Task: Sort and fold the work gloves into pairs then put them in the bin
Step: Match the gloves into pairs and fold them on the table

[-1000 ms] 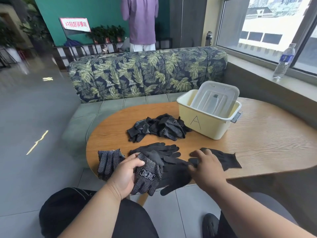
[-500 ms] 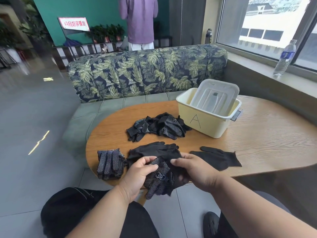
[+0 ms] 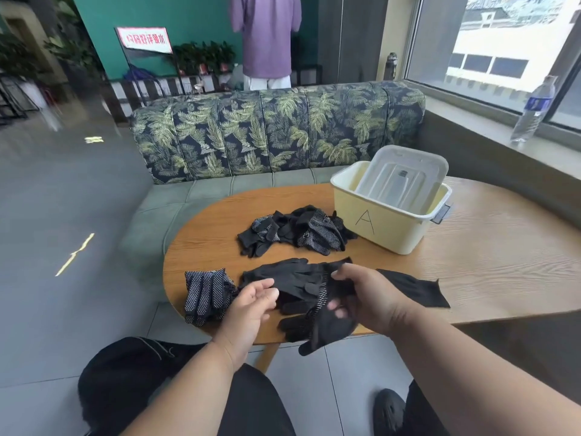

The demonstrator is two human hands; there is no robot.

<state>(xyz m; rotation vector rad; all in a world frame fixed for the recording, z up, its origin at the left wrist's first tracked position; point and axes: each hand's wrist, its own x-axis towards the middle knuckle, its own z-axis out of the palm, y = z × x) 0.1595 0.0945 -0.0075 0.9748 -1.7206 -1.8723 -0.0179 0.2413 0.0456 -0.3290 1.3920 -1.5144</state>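
Note:
My right hand (image 3: pixel 364 297) grips a black dotted work glove (image 3: pixel 327 325) by its cuff, and the glove's fingers hang over the table's near edge. My left hand (image 3: pixel 251 305) hovers just left of it with fingers loosely curled and nothing in it. Under both hands a plain black glove (image 3: pixel 283 275) lies flat. A folded dotted pair (image 3: pixel 206 294) sits at the near left edge. Another black glove (image 3: pixel 415 289) lies flat to the right. A pile of unsorted gloves (image 3: pixel 295 231) sits mid-table beside the pale yellow bin marked "A" (image 3: pixel 386 231).
The bin's translucent lid (image 3: pixel 405 171) stands tilted inside it. The oval wooden table (image 3: pixel 487 262) has a leaf-print sofa (image 3: pixel 276 130) behind it. A water bottle (image 3: pixel 533 111) stands on the window sill. A person in purple stands far behind the sofa.
The dotted glove passed from my left hand to my right, which came over from the flat glove on the right. My left hand let go and now holds nothing.

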